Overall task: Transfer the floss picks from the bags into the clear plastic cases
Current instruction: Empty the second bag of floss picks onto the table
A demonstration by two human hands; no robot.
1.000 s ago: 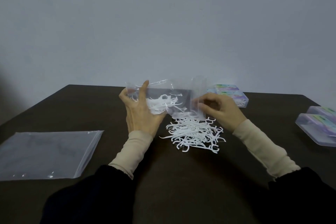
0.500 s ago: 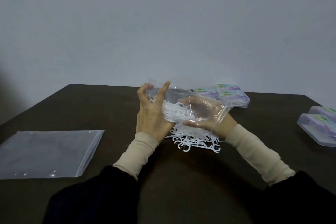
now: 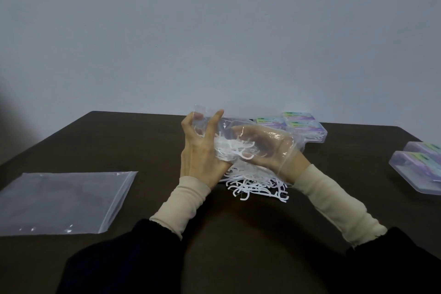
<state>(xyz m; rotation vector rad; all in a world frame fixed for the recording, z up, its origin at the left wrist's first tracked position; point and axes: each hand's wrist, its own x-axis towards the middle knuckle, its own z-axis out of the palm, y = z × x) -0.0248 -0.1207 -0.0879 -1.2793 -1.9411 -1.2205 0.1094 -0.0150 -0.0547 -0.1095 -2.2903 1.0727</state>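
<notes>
- Floss picks (image 3: 235,149): a white clump sits inside the clear bag (image 3: 265,137), between the two hands. A larger loose pile (image 3: 256,184) lies on the tabletop (image 3: 238,234) directly below both hands.
- Left hand (image 3: 199,150): fingers curled around the bag's outer end, gripping the film with the thumb side up.
- Right hand (image 3: 263,148): reached inside the bag, seen through the film. Its fingers extend toward the clump; whether they pinch any picks cannot be told.
- Risk, spill scatter: if the left hand's hold slips while the right hand pulls out, the bag could collapse and fling picks beyond the pile.
- Risk, snagging: the hooked heads interlock. A drag on one pick may lift a tangled bunch that drops partway.
- Risk, film cling: thin plastic may stick to the right hand and trap stray picks inside.
- Clear plastic cases (image 3: 303,126): a lidded group sits just beyond the right hand, and two more cases (image 3: 420,169) lie well off to the right of it. All appear closed, so no picks can go in until one is opened.
- Flat bag (image 3: 62,200): lies well to the left of the left hand and appears empty.
</notes>
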